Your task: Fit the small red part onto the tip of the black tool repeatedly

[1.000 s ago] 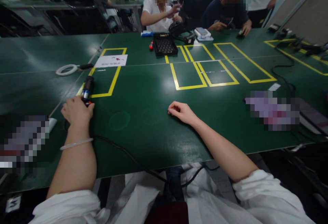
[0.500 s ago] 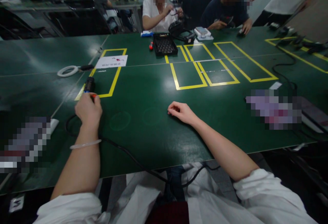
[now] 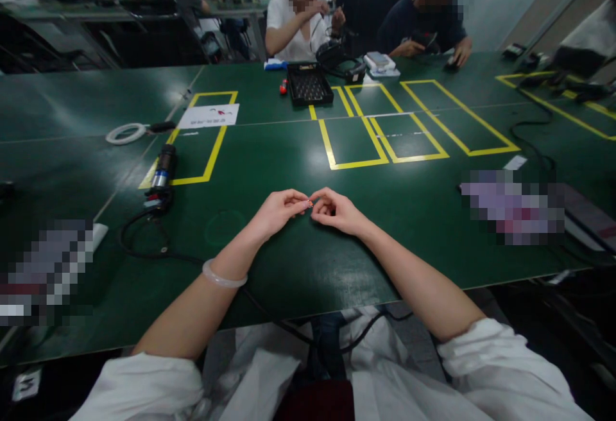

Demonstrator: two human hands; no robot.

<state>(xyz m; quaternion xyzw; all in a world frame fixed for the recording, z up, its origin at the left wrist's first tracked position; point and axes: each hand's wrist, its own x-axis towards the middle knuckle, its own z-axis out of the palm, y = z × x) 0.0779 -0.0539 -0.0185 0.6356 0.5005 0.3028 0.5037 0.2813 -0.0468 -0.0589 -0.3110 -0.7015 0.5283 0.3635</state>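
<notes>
Small orange piece [image 3: 310, 204], that's what I see pinched in the person's left fingertips, at the near middle of the green table [image 3: 269, 158]; fingers hide too much for me to tell its shape. Looking across from the left, a loop of white cable [image 3: 128, 141] lies flat, its dark end pointing toward a printed white sheet [image 3: 209, 116]. Just below that sits a black cylindrical tool [image 3: 163, 165] with a silver band, lying on a corner of a yellow-taped rectangle, and a black cord [image 3: 183, 258] trails toward the person from that spot. Next comes the left hand [image 3: 279, 212], a pale bracelet [image 3: 224, 276] on its wrist, thumb and finger closed on the piece. Farther back, a little red object [image 3: 283, 87] stands just left of a black tray [image 3: 312, 97]. Right hand [image 3: 344, 212] meets the left at the fingertips, its fingers curled; whether it grips the piece too, I can't tell. Beyond, a co-worker in a dark top [image 3: 402, 23] sits across the table, near a white box [image 3: 382, 65].
</notes>
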